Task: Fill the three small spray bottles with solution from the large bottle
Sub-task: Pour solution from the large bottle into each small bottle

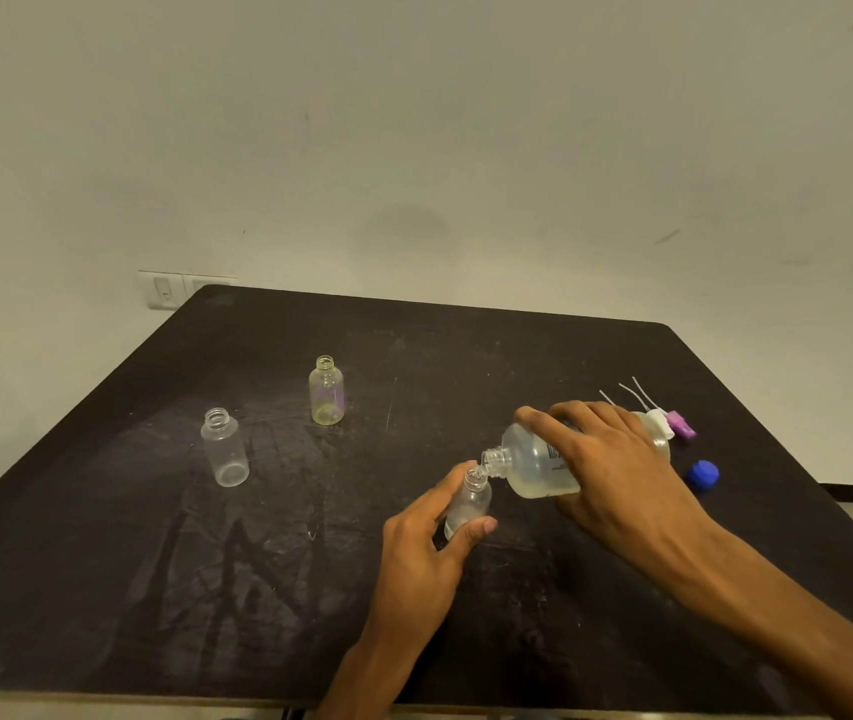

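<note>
- Gripping the tipped large bottle (pixel 538 467), translucent plastic, right hand (pixel 616 459) curls over it, threaded neck touching the small bottle's (pixel 468 504) mouth.
- Left hand (pixel 424 543) pinches that clear bottle.
- Two round bottles (pixel 224 449) (pixel 327 391) stand uncapped on scuffed black table (pixel 154 563).

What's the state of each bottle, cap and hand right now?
large bottle: uncapped, tipped, mouth at held bottle's neck
held small bottle: uncapped, nearly empty
left small bottle: upright, uncapped, empty
far small bottle: upright, uncapped
blue cap: off, on table
left hand: grips held small bottle
right hand: grips large bottle
</note>
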